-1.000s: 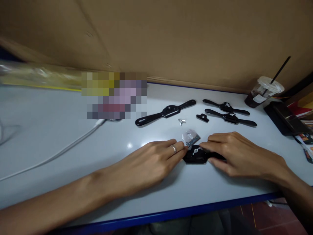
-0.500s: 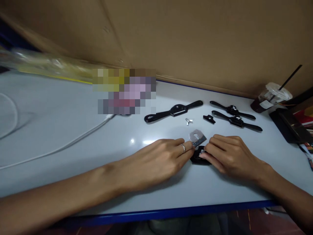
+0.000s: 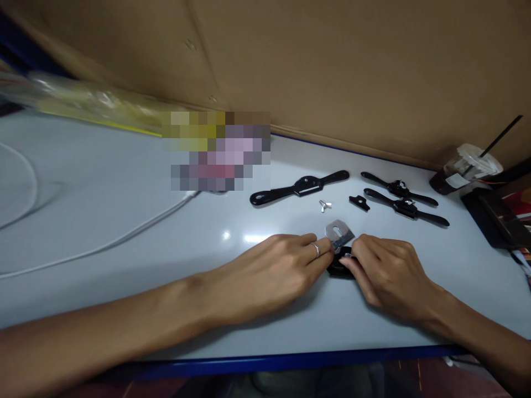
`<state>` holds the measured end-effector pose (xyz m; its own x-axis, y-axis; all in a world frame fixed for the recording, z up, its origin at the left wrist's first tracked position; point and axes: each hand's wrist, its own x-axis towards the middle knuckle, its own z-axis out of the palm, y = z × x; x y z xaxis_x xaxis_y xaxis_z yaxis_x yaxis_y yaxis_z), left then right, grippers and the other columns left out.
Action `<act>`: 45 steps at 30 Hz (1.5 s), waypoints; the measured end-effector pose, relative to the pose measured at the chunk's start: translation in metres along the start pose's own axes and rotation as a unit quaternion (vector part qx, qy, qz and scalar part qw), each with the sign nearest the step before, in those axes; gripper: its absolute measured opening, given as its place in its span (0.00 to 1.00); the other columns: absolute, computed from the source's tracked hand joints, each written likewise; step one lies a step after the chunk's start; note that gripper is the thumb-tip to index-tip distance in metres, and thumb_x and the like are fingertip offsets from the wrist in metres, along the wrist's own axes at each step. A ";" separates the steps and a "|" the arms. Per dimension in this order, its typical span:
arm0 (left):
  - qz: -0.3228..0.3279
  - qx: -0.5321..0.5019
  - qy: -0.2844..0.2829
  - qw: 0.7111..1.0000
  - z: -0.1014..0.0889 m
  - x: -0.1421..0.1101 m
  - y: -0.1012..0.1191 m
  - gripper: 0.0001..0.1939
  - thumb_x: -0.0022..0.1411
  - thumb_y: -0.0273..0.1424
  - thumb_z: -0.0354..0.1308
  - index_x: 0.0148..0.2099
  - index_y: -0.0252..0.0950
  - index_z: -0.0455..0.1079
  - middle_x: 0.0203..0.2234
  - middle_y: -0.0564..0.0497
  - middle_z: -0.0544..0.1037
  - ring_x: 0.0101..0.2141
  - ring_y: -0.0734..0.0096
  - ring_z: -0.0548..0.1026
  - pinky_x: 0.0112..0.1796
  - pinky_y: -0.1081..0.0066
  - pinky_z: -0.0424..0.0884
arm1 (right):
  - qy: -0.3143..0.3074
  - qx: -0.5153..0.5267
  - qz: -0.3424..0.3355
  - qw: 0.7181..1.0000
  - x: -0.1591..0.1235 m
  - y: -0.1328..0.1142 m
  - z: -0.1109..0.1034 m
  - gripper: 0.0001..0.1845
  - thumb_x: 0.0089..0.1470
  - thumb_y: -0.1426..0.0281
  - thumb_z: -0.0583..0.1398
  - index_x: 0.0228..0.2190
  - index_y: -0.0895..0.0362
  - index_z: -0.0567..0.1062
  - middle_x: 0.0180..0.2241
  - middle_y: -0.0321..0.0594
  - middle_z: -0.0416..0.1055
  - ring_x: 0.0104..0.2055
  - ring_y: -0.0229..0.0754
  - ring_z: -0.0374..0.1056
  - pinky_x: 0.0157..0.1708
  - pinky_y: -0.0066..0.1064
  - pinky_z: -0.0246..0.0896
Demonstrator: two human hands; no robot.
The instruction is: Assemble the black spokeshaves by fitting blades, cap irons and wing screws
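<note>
Brown cardboard wall (image 3: 332, 66) closes off the far side. White surface (image 3: 124, 215) below it, blue front edge (image 3: 232, 366) running beneath both forearms; a broad strip of surface lies between that edge and the work. Widest room is leftward, out to a white cable (image 3: 103, 249).

Left hand (image 3: 292, 268), ringed, is closed around the left end of a black tool (image 3: 341, 268), handle hidden. Right hand (image 3: 388, 271): thumb and bent forefinger pinch the silver screw (image 3: 347, 255) at its middle. Tool lies low between the hands, nearer the front edge than the back.

Lidded cup (image 3: 460, 170) at far right, near the cardboard. Three similar tools (image 3: 307, 187) beyond the hands, well apart from them.

Slotted blade (image 3: 337, 230) just beyond the held tool; contact with left fingertips unclear. Small black plate (image 3: 359, 203), then wing screw (image 3: 324, 206), farther back.
</note>
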<state>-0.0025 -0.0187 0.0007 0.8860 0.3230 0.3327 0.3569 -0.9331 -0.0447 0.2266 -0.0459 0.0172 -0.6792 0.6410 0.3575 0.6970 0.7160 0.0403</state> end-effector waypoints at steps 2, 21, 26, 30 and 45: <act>-0.002 0.000 0.000 1.000 0.000 0.000 0.000 0.11 0.66 0.18 0.47 0.46 0.31 0.68 0.34 0.47 0.77 0.31 0.67 0.74 0.30 0.69 0.72 | -0.011 0.037 0.007 0.999 0.001 0.003 -0.001 0.16 0.69 0.71 0.52 0.28 0.57 0.69 0.23 0.36 0.67 0.23 0.37 0.57 0.24 0.33 0.49; -0.006 -0.017 -0.037 0.999 -0.003 -0.002 -0.002 0.15 0.63 0.15 0.48 0.48 0.30 0.70 0.39 0.45 0.77 0.34 0.66 0.76 0.33 0.67 0.75 | 0.027 0.075 0.049 0.996 0.001 0.028 -0.012 0.18 0.70 0.71 0.51 0.26 0.55 0.66 0.20 0.31 0.62 0.21 0.34 0.52 0.23 0.31 0.45; 0.000 -0.012 -0.030 0.999 -0.003 -0.002 -0.002 0.15 0.64 0.16 0.47 0.50 0.29 0.70 0.39 0.44 0.78 0.34 0.65 0.76 0.32 0.67 0.76 | 0.018 0.074 0.058 0.995 0.001 0.029 -0.010 0.18 0.70 0.71 0.51 0.26 0.55 0.66 0.21 0.32 0.63 0.21 0.34 0.52 0.24 0.32 0.44; 0.001 -0.007 -0.014 1.000 -0.003 -0.002 -0.002 0.15 0.64 0.16 0.47 0.48 0.29 0.70 0.36 0.45 0.77 0.31 0.66 0.76 0.29 0.68 0.75 | 0.013 0.077 0.055 0.995 0.002 0.029 -0.011 0.18 0.70 0.70 0.51 0.25 0.55 0.66 0.21 0.32 0.62 0.21 0.35 0.52 0.24 0.33 0.42; -0.066 -0.075 0.006 0.995 -0.002 -0.003 0.002 0.14 0.68 0.20 0.47 0.52 0.32 0.68 0.37 0.47 0.74 0.30 0.68 0.73 0.27 0.70 0.72 | -0.177 0.223 0.099 0.954 0.006 0.031 -0.029 0.10 0.65 0.62 0.60 0.38 0.56 0.75 0.36 0.39 0.74 0.35 0.40 0.67 0.35 0.31 0.54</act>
<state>-0.0055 -0.0216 0.0012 0.8303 0.4432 0.3380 0.4207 -0.8961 0.1415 0.2513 -0.0278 0.0477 -0.6343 0.7727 -0.0237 0.7064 0.5669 -0.4238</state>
